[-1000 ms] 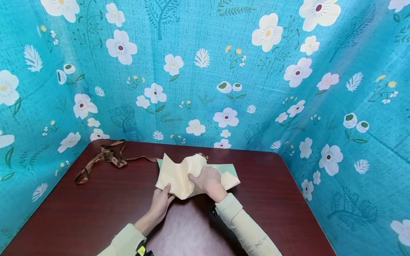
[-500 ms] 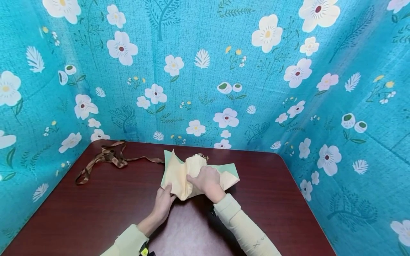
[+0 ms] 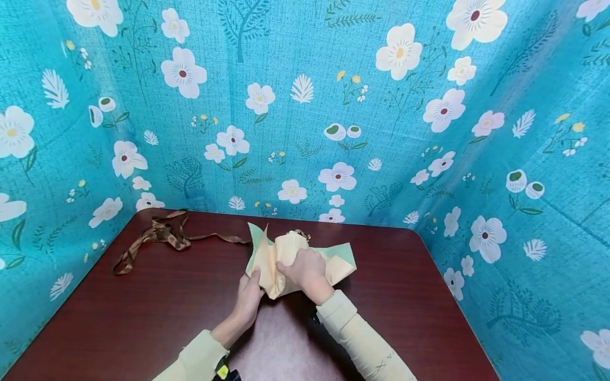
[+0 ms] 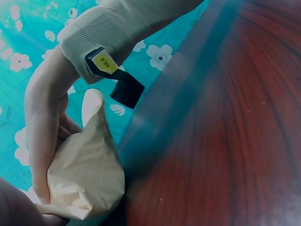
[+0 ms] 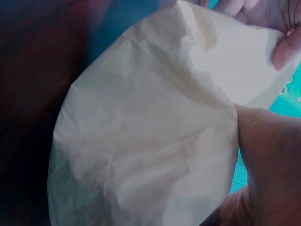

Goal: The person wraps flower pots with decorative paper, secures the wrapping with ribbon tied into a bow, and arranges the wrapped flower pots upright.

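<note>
Head view: a sheet of wrapping paper [image 3: 292,247], cream on the face turned up and pale green in places along the edges, is gathered into a bundle near the far middle of the table. Its left side stands up in creased points, and its right side spreads out to a flat corner. Past the far end of the bundle a small brown-and-gold bit [image 3: 306,235] shows, too small to make out. The right hand [image 3: 307,269] grips the bundle from above, fingers bent over it and thumb on its left side. The left hand [image 3: 249,296] pinches the near left edge, thumb on top and fingers under the paper. Seen from the right wrist, the cream face is wrinkled and fills most of the view, with both thumbs against it. Left of the paper lies a loose, tangled brown ribbon [image 3: 164,233]; its tail runs to the paper's left edge, and I cannot tell whether it goes underneath. Both forearms wear pale sleeves [image 3: 362,338], and a black holder with a yellow label [image 4: 104,62] sits at the right cuff. Around the dark red table [image 3: 405,296] hangs a blue flowered cloth [image 3: 286,143].
</note>
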A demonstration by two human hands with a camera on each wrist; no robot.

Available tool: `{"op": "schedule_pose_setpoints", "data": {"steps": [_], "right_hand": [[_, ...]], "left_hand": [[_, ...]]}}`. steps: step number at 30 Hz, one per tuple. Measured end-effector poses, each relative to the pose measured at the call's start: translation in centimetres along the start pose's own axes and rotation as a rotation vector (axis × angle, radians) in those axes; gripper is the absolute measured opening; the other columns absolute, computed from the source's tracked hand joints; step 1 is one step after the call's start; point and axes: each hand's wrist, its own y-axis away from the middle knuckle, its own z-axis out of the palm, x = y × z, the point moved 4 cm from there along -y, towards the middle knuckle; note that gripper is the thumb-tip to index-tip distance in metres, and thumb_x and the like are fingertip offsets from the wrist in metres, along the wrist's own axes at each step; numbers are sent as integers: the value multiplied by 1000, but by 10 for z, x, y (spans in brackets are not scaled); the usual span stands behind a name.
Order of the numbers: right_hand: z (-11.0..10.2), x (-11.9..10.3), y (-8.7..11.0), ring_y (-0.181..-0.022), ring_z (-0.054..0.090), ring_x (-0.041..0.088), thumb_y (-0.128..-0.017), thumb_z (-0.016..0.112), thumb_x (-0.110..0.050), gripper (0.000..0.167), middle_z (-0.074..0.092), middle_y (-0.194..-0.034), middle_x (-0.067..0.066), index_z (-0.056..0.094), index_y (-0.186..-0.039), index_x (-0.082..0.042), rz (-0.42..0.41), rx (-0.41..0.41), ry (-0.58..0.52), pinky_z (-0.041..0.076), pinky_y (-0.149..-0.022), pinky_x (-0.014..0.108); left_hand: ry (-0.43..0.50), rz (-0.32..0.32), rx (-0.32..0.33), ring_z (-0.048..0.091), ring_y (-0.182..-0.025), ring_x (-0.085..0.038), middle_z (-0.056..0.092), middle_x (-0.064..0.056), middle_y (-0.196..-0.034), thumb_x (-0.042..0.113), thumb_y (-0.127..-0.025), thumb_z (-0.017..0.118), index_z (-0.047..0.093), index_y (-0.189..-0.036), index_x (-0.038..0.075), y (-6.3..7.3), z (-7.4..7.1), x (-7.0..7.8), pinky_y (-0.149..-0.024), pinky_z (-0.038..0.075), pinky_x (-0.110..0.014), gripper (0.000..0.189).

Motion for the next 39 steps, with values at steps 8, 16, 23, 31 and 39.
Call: {"op": "schedule_pose_setpoints", "data": {"steps": [8, 16, 23, 31, 39], "right_hand": [[-2, 0, 5, -69, 69, 31, -88, 60, -70, 68, 66, -68, 14, 61, -65, -6, -19, -17, -18, 53, -57, 38], [-4, 5, 10, -69, 67, 32, -92, 58, -55, 56, 66, -73, 14, 57, -60, -9, -72, -60, -147, 53, -60, 40], [-2, 10, 6, -60, 61, 25, -89, 60, -60, 58, 58, -62, 9, 54, -57, -12, -99, -57, -162, 47, -53, 36], [-2, 11, 6, -68, 66, 28, -86, 65, -63, 58, 61, -65, 10, 62, -80, -5, -111, -47, -181, 52, -59, 38], [-4, 13, 11, -64, 64, 22, -83, 69, -64, 65, 59, -62, 6, 63, -98, -1, -181, -74, -213, 51, -56, 35]], "left_hand": [[-39, 19, 38, 61, -89, -7, 68, -14, -110, 21, -112, 32, 45, -142, -13, -2, 4, 5, -79, 49, -22, 47], [-78, 26, 23, 60, -95, -9, 64, -20, -118, 21, -112, 31, 43, -145, -12, 0, 4, 4, -82, 49, -23, 48], [-159, 51, 9, 59, -114, -15, 60, -24, -136, 22, -112, 32, 43, -148, -8, 1, 6, 8, -95, 46, -23, 48], [-240, 63, 10, 58, -118, -21, 62, -20, -136, 26, -112, 36, 45, -149, -4, 0, 10, 8, -101, 44, -30, 49], [-313, 56, 20, 58, -100, -17, 67, -14, -111, 29, -111, 40, 57, -137, -5, 0, 16, 8, -87, 44, -22, 46]]}}
